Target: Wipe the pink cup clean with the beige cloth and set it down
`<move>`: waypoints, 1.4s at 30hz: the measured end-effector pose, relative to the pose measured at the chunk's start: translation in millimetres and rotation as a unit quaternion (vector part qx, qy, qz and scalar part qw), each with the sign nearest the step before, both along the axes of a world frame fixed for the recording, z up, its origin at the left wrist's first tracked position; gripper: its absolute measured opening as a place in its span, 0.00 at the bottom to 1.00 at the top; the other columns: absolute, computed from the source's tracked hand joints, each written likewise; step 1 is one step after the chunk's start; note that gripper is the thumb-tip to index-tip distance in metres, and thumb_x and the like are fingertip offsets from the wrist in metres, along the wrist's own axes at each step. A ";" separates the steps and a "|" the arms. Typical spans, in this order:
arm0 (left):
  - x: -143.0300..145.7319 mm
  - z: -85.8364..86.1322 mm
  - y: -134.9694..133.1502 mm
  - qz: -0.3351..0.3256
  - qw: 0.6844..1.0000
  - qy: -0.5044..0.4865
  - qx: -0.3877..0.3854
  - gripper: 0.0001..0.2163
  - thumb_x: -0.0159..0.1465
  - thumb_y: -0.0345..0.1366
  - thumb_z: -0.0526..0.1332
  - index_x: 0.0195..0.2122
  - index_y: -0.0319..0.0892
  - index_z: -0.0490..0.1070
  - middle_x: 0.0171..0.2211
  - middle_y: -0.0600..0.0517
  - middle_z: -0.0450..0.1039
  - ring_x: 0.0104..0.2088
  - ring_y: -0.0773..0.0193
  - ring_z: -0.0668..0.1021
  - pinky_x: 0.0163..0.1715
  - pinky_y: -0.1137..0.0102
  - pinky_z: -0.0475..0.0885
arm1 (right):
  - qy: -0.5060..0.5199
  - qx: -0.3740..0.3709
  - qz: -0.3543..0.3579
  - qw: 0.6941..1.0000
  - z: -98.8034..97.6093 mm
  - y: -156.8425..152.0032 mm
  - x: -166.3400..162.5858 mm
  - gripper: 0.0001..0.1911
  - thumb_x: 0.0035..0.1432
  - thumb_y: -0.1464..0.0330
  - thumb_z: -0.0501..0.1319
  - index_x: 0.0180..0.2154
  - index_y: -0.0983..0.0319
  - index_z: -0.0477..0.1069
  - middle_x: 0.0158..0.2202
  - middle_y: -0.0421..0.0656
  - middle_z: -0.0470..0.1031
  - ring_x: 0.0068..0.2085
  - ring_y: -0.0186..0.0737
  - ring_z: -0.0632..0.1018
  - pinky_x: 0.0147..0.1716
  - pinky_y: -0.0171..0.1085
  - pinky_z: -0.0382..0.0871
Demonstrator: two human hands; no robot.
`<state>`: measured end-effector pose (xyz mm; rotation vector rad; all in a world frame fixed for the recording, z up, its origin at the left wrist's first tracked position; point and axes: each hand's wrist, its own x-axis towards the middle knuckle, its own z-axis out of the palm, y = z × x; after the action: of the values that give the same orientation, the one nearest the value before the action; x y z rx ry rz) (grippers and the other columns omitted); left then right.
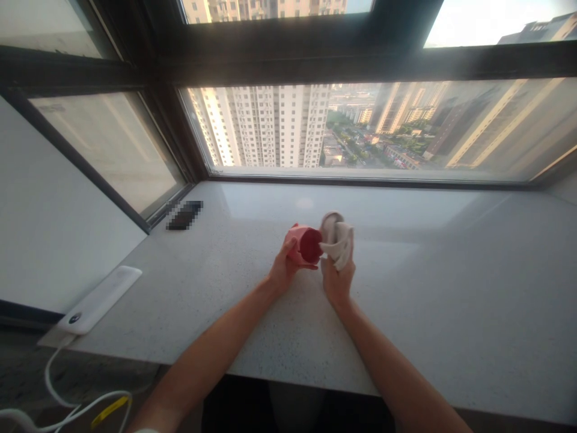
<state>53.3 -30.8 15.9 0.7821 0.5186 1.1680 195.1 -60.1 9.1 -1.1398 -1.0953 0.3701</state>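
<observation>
**Red cup and white cloth held above the sill**

2 bare hands raised over the pale speckled windowsill, near its middle. Left hand wrapped around a red cup, thumb across the near side, fingers closed on the far wall; cup tipped on its side, open mouth facing right. Right hand closed on a bunched white cloth, held just right of the cup, a fold of cloth touching the cup's rim. Whether cloth reaches inside the cup: cannot tell. Both things lifted clear of the surface, not resting on it.

Further left, at the sill's near edge, a white power bank with a white cable trailing down off the edge. At the far left corner, by the window frame, a dark blurred object, well apart from the hands. Beyond the glass, high-rise buildings.
</observation>
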 end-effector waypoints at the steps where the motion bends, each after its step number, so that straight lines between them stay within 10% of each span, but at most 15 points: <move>1: 1.4 1.3 -1.5 0.021 1.000 0.004 0.018 0.39 0.67 0.52 0.70 0.76 0.54 0.57 0.68 0.44 0.73 0.56 0.48 0.83 0.52 0.55 0.84 | -0.047 0.016 0.029 0.998 1.4 -4.6 -5.1 0.30 0.63 0.53 0.63 0.62 0.60 0.74 0.58 0.55 0.80 0.59 0.56 0.80 0.55 0.52 0.76; 8: -2.4 -0.2 -4.6 0.147 0.953 0.137 0.226 0.34 0.70 0.50 0.69 0.74 0.51 0.59 0.69 0.42 0.70 0.69 0.45 0.73 0.73 0.49 0.63 | 0.107 -0.089 0.173 0.975 6.5 -19.5 -40.3 0.26 0.69 0.46 0.60 0.43 0.61 0.81 0.34 0.45 0.82 0.35 0.45 0.80 0.36 0.41 0.76; 16: -8.5 -8.2 0.1 0.134 0.776 0.374 0.490 0.35 0.66 0.53 0.71 0.71 0.53 0.64 0.79 0.41 0.46 0.79 0.37 0.48 0.76 0.37 0.48 | 0.380 -0.156 0.174 0.895 19.6 2.0 -19.6 0.27 0.58 0.45 0.70 0.48 0.57 0.77 0.39 0.41 0.81 0.38 0.41 0.81 0.36 0.36 0.77; 23: 5.3 4.8 -17.4 0.073 0.975 0.134 0.159 0.27 0.71 0.62 0.59 0.62 0.49 0.70 0.61 0.45 0.72 0.62 0.48 0.75 0.68 0.54 0.68 | 0.196 -0.143 0.104 0.965 18.5 -17.2 -33.2 0.28 0.66 0.42 0.61 0.28 0.58 0.68 0.21 0.35 0.65 0.22 0.33 0.67 0.19 0.32 0.59; 30: -1.4 6.3 -18.9 0.104 0.907 0.234 0.333 0.33 0.61 0.56 0.73 0.64 0.49 0.69 0.72 0.42 0.60 0.74 0.40 0.59 0.76 0.48 0.52 | 0.282 -0.148 0.128 0.939 27.1 -10.8 -26.1 0.27 0.65 0.41 0.60 0.32 0.58 0.71 0.24 0.36 0.69 0.24 0.34 0.71 0.22 0.32 0.67; 37: 2.8 12.3 -20.2 0.067 0.966 0.170 0.181 0.25 0.74 0.58 0.55 0.64 0.48 0.66 0.62 0.45 0.71 0.60 0.49 0.76 0.66 0.53 0.68 | 0.144 -0.167 0.171 0.960 24.2 -18.6 -22.6 0.29 0.65 0.41 0.63 0.27 0.59 0.70 0.19 0.35 0.63 0.21 0.32 0.64 0.18 0.31 0.56; 42: -5.8 17.2 -23.4 0.096 0.898 0.230 0.363 0.34 0.60 0.55 0.74 0.65 0.51 0.69 0.75 0.41 0.57 0.76 0.37 0.58 0.75 0.45 0.52 | 0.268 -0.155 0.129 0.942 28.9 -11.4 -23.0 0.26 0.65 0.42 0.61 0.38 0.58 0.75 0.28 0.39 0.74 0.27 0.38 0.74 0.23 0.33 0.68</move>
<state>47.5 -54.2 33.1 1.7127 0.5543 1.3785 172.1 -71.5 38.0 -1.0758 -0.7110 1.0274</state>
